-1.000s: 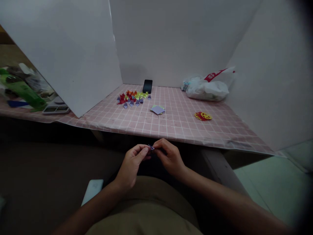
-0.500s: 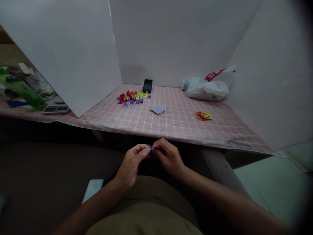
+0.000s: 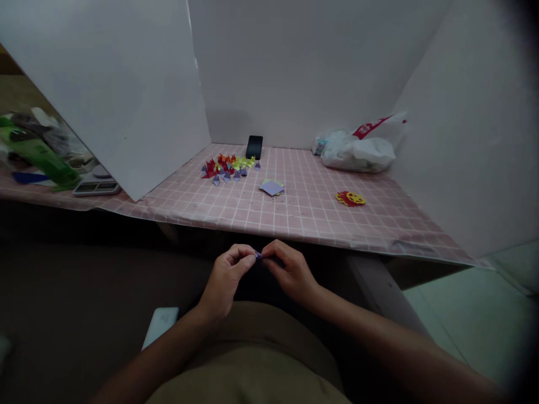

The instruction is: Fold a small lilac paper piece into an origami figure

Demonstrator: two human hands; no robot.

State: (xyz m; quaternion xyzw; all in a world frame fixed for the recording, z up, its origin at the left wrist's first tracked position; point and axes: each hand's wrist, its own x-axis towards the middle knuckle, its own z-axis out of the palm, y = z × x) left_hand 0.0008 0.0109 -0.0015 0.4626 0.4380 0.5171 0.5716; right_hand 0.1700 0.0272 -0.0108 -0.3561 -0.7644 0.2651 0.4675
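Note:
A small purple folded paper (image 3: pixel 258 255) is pinched between both hands, below the table's front edge. My left hand (image 3: pixel 227 276) closes its thumb and fingers on the paper's left side. From the other side, my right hand (image 3: pixel 290 269) grips it with thumb and forefinger; its finer folds are too small to make out. On the table, a stack of square paper sheets (image 3: pixel 272 188) has a purple one on top. Left of the stack lies a cluster of small folded paper pieces (image 3: pixel 227 166) in red, orange, yellow and purple.
A pink checked tabletop (image 3: pixel 307 216) stands between white panels. It bears a black phone (image 3: pixel 254 147), a white plastic bag (image 3: pixel 357 151), red and yellow cut-outs (image 3: pixel 350 198) and a scale (image 3: pixel 96 187). A white device (image 3: pixel 160 325) lies beside my left forearm.
The fingertips have shifted slightly on the purple paper, and less of it shows between them. My left hand is a little higher and further left.

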